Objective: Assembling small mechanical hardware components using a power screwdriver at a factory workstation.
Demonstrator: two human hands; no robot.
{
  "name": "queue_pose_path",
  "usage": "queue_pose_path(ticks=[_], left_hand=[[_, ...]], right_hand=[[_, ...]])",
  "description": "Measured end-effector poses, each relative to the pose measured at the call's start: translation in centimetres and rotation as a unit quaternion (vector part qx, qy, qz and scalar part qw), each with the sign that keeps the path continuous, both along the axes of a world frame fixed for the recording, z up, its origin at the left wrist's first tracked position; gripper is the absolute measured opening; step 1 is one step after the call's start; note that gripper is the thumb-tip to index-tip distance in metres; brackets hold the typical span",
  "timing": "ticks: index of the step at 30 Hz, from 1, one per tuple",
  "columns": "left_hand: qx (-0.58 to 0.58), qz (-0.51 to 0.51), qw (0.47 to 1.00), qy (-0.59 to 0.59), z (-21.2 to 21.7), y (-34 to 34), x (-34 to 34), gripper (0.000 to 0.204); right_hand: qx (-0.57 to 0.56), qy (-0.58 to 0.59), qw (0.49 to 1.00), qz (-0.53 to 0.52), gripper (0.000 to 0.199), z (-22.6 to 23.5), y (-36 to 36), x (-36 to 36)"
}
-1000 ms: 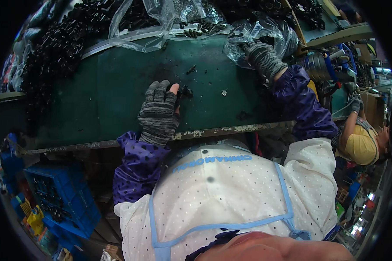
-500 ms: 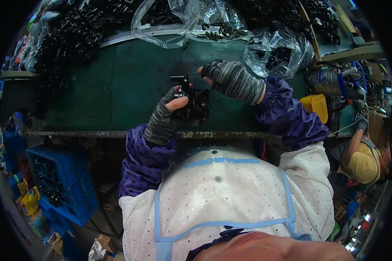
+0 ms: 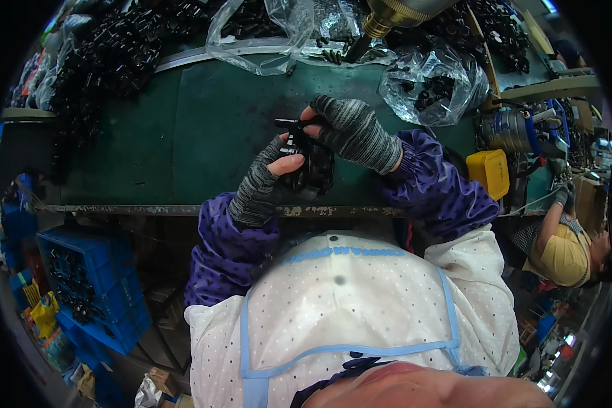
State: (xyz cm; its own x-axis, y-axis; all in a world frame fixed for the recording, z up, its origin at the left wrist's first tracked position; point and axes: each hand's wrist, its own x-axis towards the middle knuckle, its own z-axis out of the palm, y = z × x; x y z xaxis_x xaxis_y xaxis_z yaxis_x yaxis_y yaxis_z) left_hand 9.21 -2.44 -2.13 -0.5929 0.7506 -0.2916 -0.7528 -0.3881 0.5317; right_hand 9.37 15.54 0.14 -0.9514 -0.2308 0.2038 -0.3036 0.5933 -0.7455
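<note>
My left hand [image 3: 268, 173], in a grey knitted fingerless glove, is closed round a black mechanical part [image 3: 313, 170] with a short arm sticking out at its top left. The part is held above the green worktop [image 3: 211, 143], near its front edge. My right hand [image 3: 350, 132], gloved the same way, has its fingertips pressed together at the top of this part. Whether a separate small piece is between those fingertips is hidden.
A power driver [image 3: 394, 15] with a brass-coloured nose hangs at the top. Black parts [image 3: 109, 75] are heaped at the left. A clear bag [image 3: 435, 85] and a yellow container [image 3: 488, 173] are at the right; another person [image 3: 564, 251] works beyond. A blue crate [image 3: 105, 285] stands lower left.
My right hand has moved left and closed its fingers on the top of the black part. The left hand shifted slightly right with the part. The driver has come into view.
</note>
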Motion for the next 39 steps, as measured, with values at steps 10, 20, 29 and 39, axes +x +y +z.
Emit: queue_pose_path(ticks=[10,20,29,39], left_hand=[[-0.06,-0.003,0.997,0.044,0.4,0.0,0.2,0.042],[-0.167,0.012,0.974,0.155,-1.0,0.5,0.2,0.043],[-0.072,-0.005,0.989,0.127,0.2,1.6,0.0,0.048],[-0.179,0.175,0.952,0.174,2.1,-4.0,-2.5,0.041]], right_hand=[[-0.014,0.126,0.992,0.009,0.016,-0.8,0.2,0.4],[0.058,0.039,0.997,-0.031,0.02,1.1,-0.4,-0.1],[-0.13,-0.138,0.974,0.122,0.043,-0.2,3.3,2.3],[-0.517,-0.191,0.821,-0.148,0.025,-0.3,20.5,-0.7]])
